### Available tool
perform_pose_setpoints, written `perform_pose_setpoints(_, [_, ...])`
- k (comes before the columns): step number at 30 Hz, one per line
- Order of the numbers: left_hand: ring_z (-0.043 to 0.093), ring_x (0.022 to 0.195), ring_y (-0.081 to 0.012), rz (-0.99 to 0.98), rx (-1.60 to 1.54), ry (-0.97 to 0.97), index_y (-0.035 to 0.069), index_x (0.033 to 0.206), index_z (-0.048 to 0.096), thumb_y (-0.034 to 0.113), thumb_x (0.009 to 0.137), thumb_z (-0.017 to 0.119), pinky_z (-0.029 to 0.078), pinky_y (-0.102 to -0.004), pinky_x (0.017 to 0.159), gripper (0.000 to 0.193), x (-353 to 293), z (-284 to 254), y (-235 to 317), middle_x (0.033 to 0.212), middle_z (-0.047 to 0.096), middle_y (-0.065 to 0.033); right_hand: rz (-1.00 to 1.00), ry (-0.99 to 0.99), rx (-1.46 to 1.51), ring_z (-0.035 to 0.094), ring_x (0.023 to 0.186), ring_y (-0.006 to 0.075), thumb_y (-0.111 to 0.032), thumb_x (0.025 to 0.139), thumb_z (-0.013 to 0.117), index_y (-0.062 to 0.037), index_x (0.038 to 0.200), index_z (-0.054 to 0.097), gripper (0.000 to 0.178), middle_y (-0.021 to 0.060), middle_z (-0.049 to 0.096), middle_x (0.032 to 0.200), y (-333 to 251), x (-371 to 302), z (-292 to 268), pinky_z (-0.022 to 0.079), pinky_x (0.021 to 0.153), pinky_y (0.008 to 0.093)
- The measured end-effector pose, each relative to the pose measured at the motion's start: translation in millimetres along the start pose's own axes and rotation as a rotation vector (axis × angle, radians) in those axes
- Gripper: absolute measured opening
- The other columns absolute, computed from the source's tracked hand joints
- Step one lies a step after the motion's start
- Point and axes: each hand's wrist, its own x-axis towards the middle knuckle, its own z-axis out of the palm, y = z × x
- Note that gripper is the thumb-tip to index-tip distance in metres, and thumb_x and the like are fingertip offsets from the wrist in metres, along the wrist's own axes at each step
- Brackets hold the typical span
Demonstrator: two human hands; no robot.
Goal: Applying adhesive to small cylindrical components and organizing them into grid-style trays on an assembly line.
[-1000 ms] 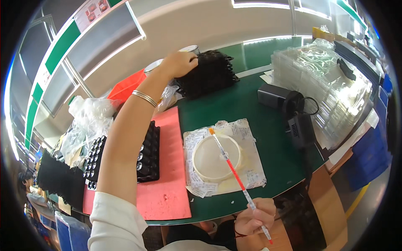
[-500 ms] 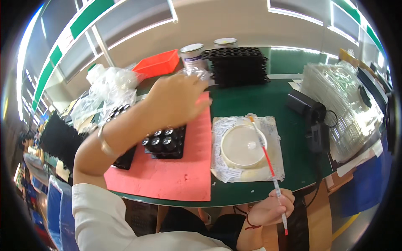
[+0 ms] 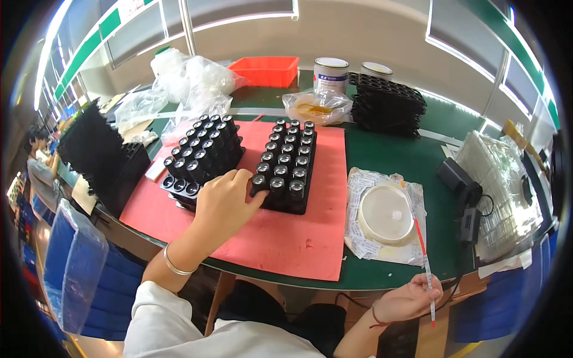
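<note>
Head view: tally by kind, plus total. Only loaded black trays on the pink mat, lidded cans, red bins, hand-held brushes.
Loaded black trays: 2
Lidded cans: 2
Red bin: 1
Hand-held brush: 1
Total: 6

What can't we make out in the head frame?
Head view: whether the left hand grips or merely touches the black cylinder; its own back hides some fingers.
Head view: how each right hand finger holds the brush; the hand hides its far side.
Head view: left tin's contents; closed lid.
Head view: the co-worker's handwork; too small, blurred.
</note>
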Motion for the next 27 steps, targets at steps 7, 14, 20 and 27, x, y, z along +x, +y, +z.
perform_pose_setpoints(7, [0.056, 0.055, -0.0205, 0.157, -0.248, 0.159, 0.007, 0.078, 0.056, 0.010, 0.063, 0.070, 0.045, -0.0296, 0.049, 0.021, 5, -10, -1, 0.067, 0.056, -0.0021, 0.067, -0.010, -0.017, 0.042, 0.075, 0.0115, -0.026, 0.094, 0.040, -0.0039, 0.084, 0.047, 0.025, 0.0052, 0.045, 0.083, -11, -16, 16, 0.035, 0.064, 0.0224])
perform_pose_setpoints(14, [0.063, 0.071, -0.0130, 0.147, -1.009, -0.543, 0.002, 0.094, 0.058, 0.008, 0.067, 0.069, 0.051, -0.0245, 0.065, 0.029, -19, 14, -10, 0.082, 0.064, -0.0061, 0.183, -0.035, 0.104, 0.038, 0.065, 0.0099, -0.028, 0.094, 0.042, -0.0050, 0.083, 0.045, 0.025, 0.0036, 0.042, 0.073, -24, -22, 34, 0.029, 0.057, 0.0206])
perform_pose_setpoints(20, [0.059, 0.065, -0.0112, -0.126, -1.121, -0.696, 0.000, 0.098, 0.059, 0.017, 0.074, 0.066, 0.049, -0.0249, 0.062, 0.030, -18, 20, -12, 0.079, 0.064, -0.0076, 0.253, -0.250, 0.327, 0.034, 0.057, 0.0089, -0.030, 0.093, 0.045, -0.0069, 0.083, 0.043, 0.026, 0.0009, 0.038, 0.062, -16, -27, 16, 0.025, 0.052, 0.0218])
perform_pose_setpoints(27, [0.061, 0.067, -0.0163, -0.120, -1.196, -0.711, -0.001, 0.096, 0.059, 0.024, 0.076, 0.067, 0.049, -0.0272, 0.061, 0.033, -15, 21, -21, 0.083, 0.064, -0.0107, 0.179, -0.428, 0.203, 0.027, 0.056, 0.0090, -0.034, 0.093, 0.044, -0.0085, 0.075, 0.035, 0.032, -0.0014, 0.029, 0.060, -14, -27, 14, 0.021, 0.050, 0.0245])
